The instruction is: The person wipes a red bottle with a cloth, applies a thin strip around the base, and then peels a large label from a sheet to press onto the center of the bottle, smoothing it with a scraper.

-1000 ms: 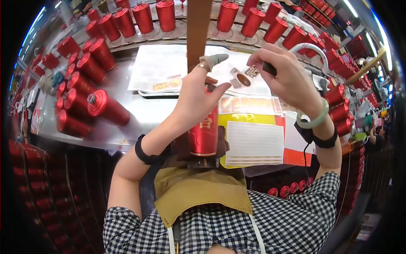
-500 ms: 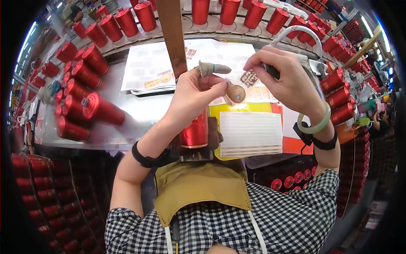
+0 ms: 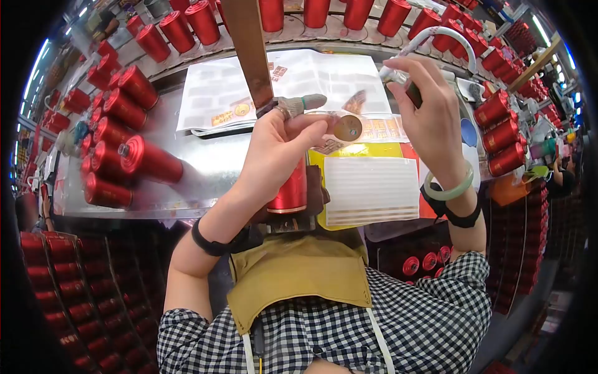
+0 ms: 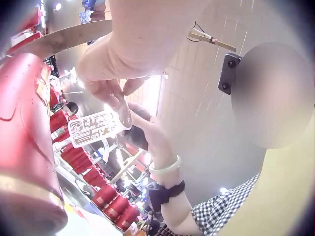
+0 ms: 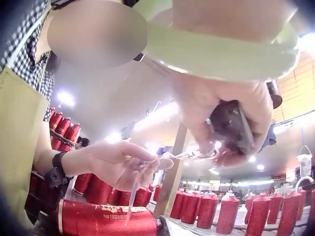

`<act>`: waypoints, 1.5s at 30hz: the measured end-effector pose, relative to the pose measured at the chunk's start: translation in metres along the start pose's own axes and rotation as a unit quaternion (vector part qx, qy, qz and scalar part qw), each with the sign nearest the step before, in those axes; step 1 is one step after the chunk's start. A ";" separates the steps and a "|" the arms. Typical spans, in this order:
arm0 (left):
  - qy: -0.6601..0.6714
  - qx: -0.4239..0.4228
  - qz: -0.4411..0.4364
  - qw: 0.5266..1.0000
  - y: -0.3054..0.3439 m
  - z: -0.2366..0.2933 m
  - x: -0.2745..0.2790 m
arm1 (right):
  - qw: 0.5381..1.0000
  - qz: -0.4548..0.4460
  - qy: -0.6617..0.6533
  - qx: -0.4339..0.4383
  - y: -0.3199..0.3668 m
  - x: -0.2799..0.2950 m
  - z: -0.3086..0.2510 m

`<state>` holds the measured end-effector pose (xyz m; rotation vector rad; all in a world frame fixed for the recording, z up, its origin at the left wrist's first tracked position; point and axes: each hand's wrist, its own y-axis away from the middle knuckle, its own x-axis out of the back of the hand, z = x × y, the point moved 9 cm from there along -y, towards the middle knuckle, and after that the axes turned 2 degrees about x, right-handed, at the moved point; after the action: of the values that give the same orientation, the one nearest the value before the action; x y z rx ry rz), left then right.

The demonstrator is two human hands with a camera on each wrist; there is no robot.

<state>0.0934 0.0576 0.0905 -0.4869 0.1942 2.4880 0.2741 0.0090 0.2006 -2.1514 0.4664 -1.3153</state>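
My left hand (image 3: pixel 271 143) pinches a clear film decal with a round gold disc (image 3: pixel 347 129) and brown and gold patterns, held out to the right of its fingertips. A block-shaped pattern (image 4: pixel 91 129) on the film shows in the left wrist view. A grey cloth cot covers one left finger. Below this hand, a red bottle (image 3: pixel 290 193) rests in a dark holder, its upper part hidden by the wrist. My right hand (image 3: pixel 430 115), raised to the right, has its fingers curled round a dark, smooth object (image 5: pixel 230 125) whose kind I cannot tell.
White printed sheets (image 3: pixel 215 93) lie on the metal table (image 3: pixel 187 153), with a white striped pad (image 3: pixel 372 187) on a yellow sheet in front. Red bottles (image 3: pixel 149 159) crowd the left side and line the back. A wooden post (image 3: pixel 246 50) rises behind the left hand.
The disc, earlier apart from my left fingers over the white sheets, is now at the left fingertips. My left hand has moved left and slightly down. My right hand has shifted slightly right.
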 end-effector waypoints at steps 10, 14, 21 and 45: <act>-0.100 0.043 0.010 0.994 0.011 -0.010 -0.006 | 0.989 -0.026 -0.029 0.142 0.043 -0.022 -0.046; -0.089 0.061 0.022 0.994 0.010 -0.018 -0.002 | 0.989 -0.054 -0.057 0.121 0.047 -0.025 -0.046; -0.041 0.026 0.022 0.999 0.013 -0.020 -0.009 | 0.990 -0.036 -0.068 0.122 0.052 -0.024 -0.044; -0.126 -0.051 0.043 0.990 0.026 -0.011 -0.014 | 0.987 -0.033 -0.143 0.067 0.057 -0.026 -0.039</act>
<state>0.0918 0.0264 0.0862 -0.2036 -0.0142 2.6257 0.2272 -0.0317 0.1606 -2.2111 0.1879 -1.0171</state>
